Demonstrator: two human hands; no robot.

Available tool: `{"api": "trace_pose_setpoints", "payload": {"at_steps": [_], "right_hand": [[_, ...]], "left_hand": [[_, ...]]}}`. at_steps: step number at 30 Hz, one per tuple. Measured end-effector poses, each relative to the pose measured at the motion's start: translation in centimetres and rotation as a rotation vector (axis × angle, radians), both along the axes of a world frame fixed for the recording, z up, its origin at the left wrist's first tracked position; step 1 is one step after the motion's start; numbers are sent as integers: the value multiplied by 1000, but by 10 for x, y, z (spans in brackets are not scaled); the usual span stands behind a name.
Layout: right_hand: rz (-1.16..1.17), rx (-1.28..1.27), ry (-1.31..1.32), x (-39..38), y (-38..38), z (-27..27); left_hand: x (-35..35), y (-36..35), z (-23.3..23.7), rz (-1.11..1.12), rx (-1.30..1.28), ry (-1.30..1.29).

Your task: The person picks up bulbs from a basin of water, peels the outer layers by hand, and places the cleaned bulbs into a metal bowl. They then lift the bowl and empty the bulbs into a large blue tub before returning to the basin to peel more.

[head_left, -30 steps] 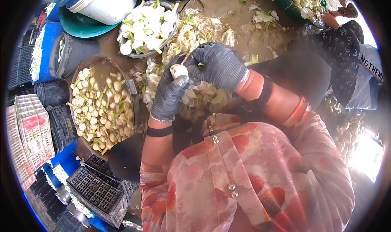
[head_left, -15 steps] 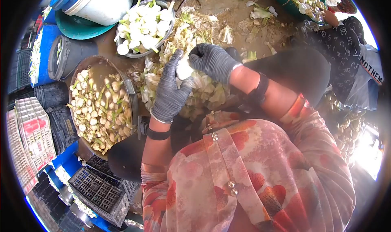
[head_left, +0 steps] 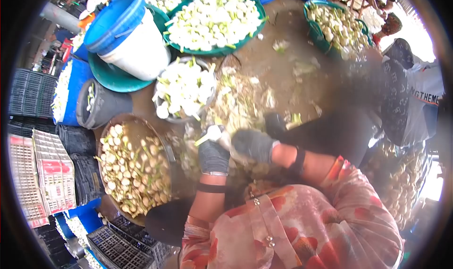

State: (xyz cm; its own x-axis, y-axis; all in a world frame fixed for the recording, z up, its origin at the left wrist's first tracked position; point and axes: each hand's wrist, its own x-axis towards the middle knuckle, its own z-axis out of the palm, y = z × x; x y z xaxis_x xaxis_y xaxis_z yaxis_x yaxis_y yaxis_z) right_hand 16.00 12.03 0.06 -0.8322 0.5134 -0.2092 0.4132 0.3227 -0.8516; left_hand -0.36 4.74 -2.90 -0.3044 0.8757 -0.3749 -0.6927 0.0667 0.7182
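My left hand [head_left: 214, 153], in a dark grey glove, is closed around a white garlic bulb [head_left: 215, 133] whose green stem points to the left. Close beside it, my gloved right hand [head_left: 252, 146] has its fingers curled in at the bulb's right side; what they pinch, if anything, is hidden. Below and beyond both hands lies a heap of loose garlic peelings [head_left: 236, 101]. A grey bowl of clean white garlic [head_left: 184, 87] stands just past my left hand. To the left sits a round tub of unpeeled garlic bulbs [head_left: 134, 170] in water.
Farther off are a green basin [head_left: 257, 30] heaped with garlic, a white bucket [head_left: 141, 56] with a blue one, and another green basin [head_left: 314, 30]. Plastic crates [head_left: 56, 179] line the left. A person in dark patterned clothing [head_left: 396, 89] sits at right.
The view has tilted up, showing more basins ahead. My left hand has turned, and the bulb now shows its stem pointing left. My right hand has shifted to the bulb's right side.
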Motion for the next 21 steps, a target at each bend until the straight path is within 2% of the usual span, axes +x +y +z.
{"api": "trace_pose_setpoints", "payload": {"at_steps": [1,2,4,5,6,7,8,9,10,11,13,14,15,16,19,21], "right_hand": [[102,78,-156,3,-7,38],[203,85,-13,6,-18,14],[343,108,100,10,-27,-47],[376,118,68,9,-29,-70],[372,118,15,10,-27,-70],[369,118,-38,12,-25,-71],[344,113,-107,9,-18,-48],[346,107,-169,1,-11,-37],[364,139,-77,-2,-8,-42],[380,155,17,-1,-6,-51],[716,290,-214,-11,2,-25],[673,255,-283,-16,2,-17],[612,229,-357,-18,1,-10],[538,204,-436,-21,1,-9],[549,216,-423,-28,6,-25],[535,195,-443,-31,7,-39]], "left_hand": [[-11,10,-10,149,-97,-448],[-14,19,-15,203,-159,-377],[-20,51,-17,331,-323,-258],[-16,73,12,494,-393,-276],[-39,92,-27,429,-250,-318],[-43,121,-1,353,-9,-371],[-48,147,21,276,118,-320],[-61,168,53,58,93,-517],[-62,192,69,114,277,-418],[-68,197,76,111,313,-323],[-80,208,92,119,379,-134],[-96,219,84,128,308,7],[-109,205,78,92,248,280],[-136,193,58,166,335,501],[-239,135,2,388,53,1191],[-323,75,-40,461,-398,1655]]}}
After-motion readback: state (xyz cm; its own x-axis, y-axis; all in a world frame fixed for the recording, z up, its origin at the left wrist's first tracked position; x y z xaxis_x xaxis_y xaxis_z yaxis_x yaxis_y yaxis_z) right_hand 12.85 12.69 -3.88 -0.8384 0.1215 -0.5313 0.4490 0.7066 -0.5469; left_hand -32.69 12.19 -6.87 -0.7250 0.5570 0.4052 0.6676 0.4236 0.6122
